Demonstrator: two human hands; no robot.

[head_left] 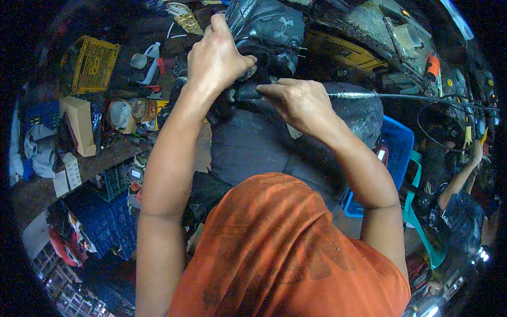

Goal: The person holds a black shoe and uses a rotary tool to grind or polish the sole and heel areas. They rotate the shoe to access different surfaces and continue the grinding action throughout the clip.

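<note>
My left hand is closed, with its thumb lying against a dark, rounded part; most of what it grips is hidden under the palm. Just to the right and a little nearer, my right hand is closed around a black, tube-like piece that juts out leftward from its fingertips. From behind this hand a shiny dark cable stretches off to the right. Both hands work above my dark trousers. Beyond them lies a black bag-like thing with a pale emblem, thin dark cords beside it.
At left are a yellow crate, a white jug and a cardboard box. A blue bin and a green plastic chair stand at right. Farther right, another person reaches toward cluttered parts.
</note>
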